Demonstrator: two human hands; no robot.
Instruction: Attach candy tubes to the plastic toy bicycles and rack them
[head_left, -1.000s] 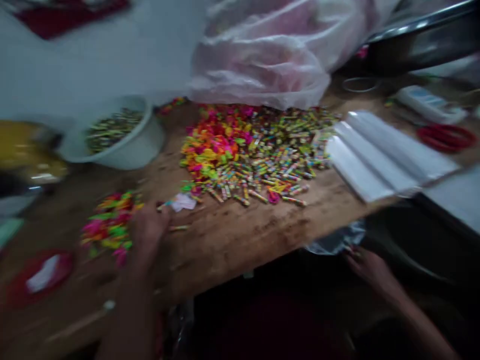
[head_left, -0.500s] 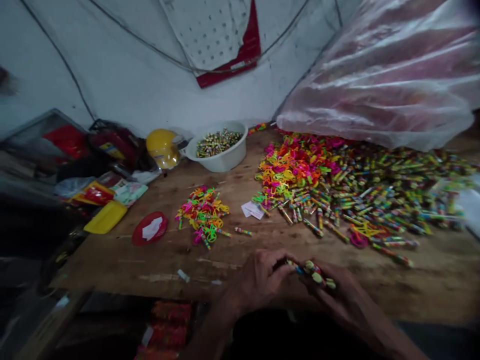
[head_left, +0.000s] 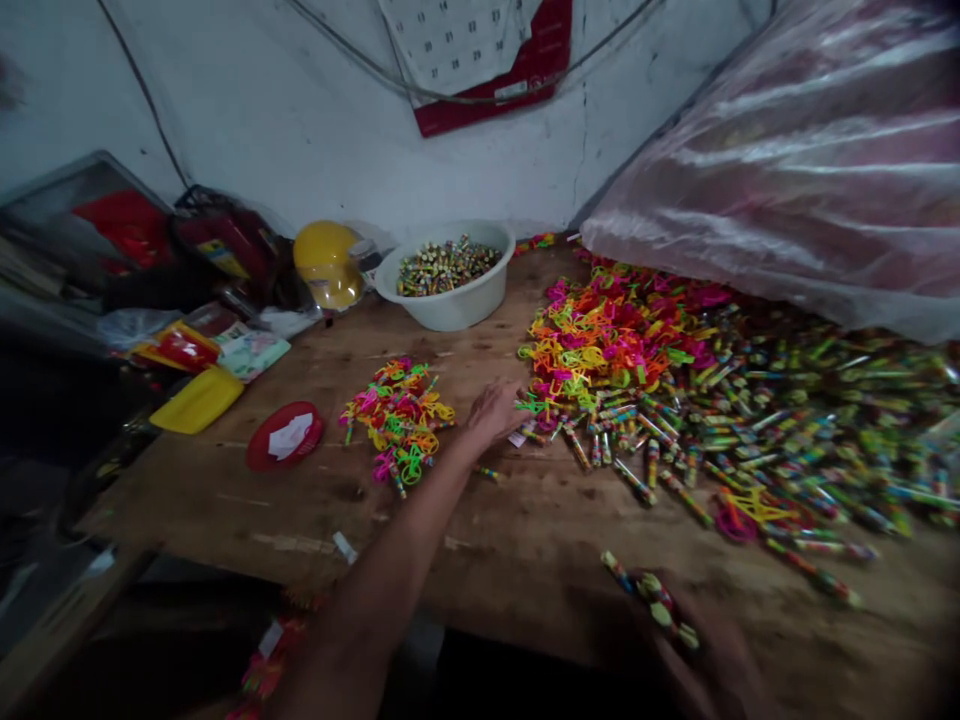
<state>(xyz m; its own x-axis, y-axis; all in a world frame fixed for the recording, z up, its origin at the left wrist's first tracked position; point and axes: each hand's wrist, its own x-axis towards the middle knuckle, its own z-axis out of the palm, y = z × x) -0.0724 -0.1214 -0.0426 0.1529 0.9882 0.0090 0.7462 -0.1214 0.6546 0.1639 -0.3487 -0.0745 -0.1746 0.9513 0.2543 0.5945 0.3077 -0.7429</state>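
My left hand (head_left: 493, 412) is stretched out over the table, its slightly blurred fingers at the near left edge of a pile of bright plastic pieces (head_left: 592, 335). Nothing shows in its grasp, and the fingertips are partly lost against the pile. Low on the right, my right hand (head_left: 705, 650) is closed round several small striped tubes (head_left: 656, 600), their pale ends pointing up and out. Right of the plastic pieces lies a wide heap of similar tubes (head_left: 787, 420). A smaller mixed pile of plastic pieces (head_left: 397, 415) lies left of my left forearm.
A white basin (head_left: 450, 308) of tubes stands by the wall. Further left are a yellow helmet (head_left: 328, 262), a red plate (head_left: 259, 445) with paper and a yellow tray (head_left: 199, 400). A large plastic bag (head_left: 787, 190) bulges over the heap. The wooden table (head_left: 525, 560) ends just before me.
My left hand has left my right hand and reached forward to the plastic pieces. My right hand keeps the tubes and sits lower and further right in view. The view has shifted slightly.
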